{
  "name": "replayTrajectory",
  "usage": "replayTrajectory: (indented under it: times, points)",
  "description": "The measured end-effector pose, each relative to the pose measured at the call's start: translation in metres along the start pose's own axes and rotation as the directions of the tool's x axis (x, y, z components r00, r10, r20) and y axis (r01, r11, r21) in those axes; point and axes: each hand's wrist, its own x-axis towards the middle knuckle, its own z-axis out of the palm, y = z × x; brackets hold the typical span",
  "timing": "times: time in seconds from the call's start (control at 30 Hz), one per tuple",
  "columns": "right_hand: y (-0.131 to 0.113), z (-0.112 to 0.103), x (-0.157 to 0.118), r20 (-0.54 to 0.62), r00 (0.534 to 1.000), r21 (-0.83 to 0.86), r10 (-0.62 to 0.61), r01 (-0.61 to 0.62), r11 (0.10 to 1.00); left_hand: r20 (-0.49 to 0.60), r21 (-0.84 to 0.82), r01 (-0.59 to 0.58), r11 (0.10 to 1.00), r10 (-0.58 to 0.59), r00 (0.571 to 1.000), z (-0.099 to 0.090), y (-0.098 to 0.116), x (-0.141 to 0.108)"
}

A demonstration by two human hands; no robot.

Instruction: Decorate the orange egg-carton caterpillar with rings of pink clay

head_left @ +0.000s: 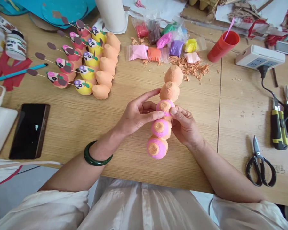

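Observation:
Between both hands is a strip of joined, egg-carton-like cups, orange, held at a slant over the table. Pink clay covers the sides of its three nearer cups, leaving their tops orange; the two farther ones are bare orange. My left hand grips the strip from the left, thumb on the middle pink cup and index finger at the cup beyond. My right hand pinches that middle cup from the right, its thumb close to the left thumb. The fingers behind the strip are partly hidden.
Decorated cup rows stand at the back left, with thin sticks jutting leftward. Clay packets and orange scraps lie ahead. A red cup, power strip, scissors and cutter are rightward; a phone is leftward.

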Motion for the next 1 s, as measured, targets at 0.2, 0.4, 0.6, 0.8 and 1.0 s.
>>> replayTrajectory:
  times: [0.2,0.4,0.6,0.8,1.0]
  points:
    - [0.000,-0.001,0.001,-0.021,1.000,-0.015,-0.019,0.018,1.000,0.095,-0.038,0.021,0.999,-0.017,0.995,-0.006,-0.001,0.004]
    - [-0.001,0.002,0.000,-0.014,1.000,0.001,-0.013,0.013,1.000,0.045,-0.050,0.023,0.998,-0.021,0.999,-0.002,-0.002,0.002]
    - [0.000,0.002,0.000,-0.016,1.000,0.017,0.009,-0.009,1.000,-0.033,0.039,-0.021,0.999,0.023,0.999,0.001,-0.001,0.000]
    - [0.002,-0.001,0.001,-0.046,0.999,0.041,0.018,-0.016,0.999,0.057,0.017,-0.008,1.000,0.007,0.998,-0.006,0.000,0.003]
    - [0.002,0.003,-0.002,-0.061,0.998,0.026,0.022,-0.021,0.999,0.111,0.082,0.046,0.996,-0.055,0.992,-0.015,0.006,0.006]
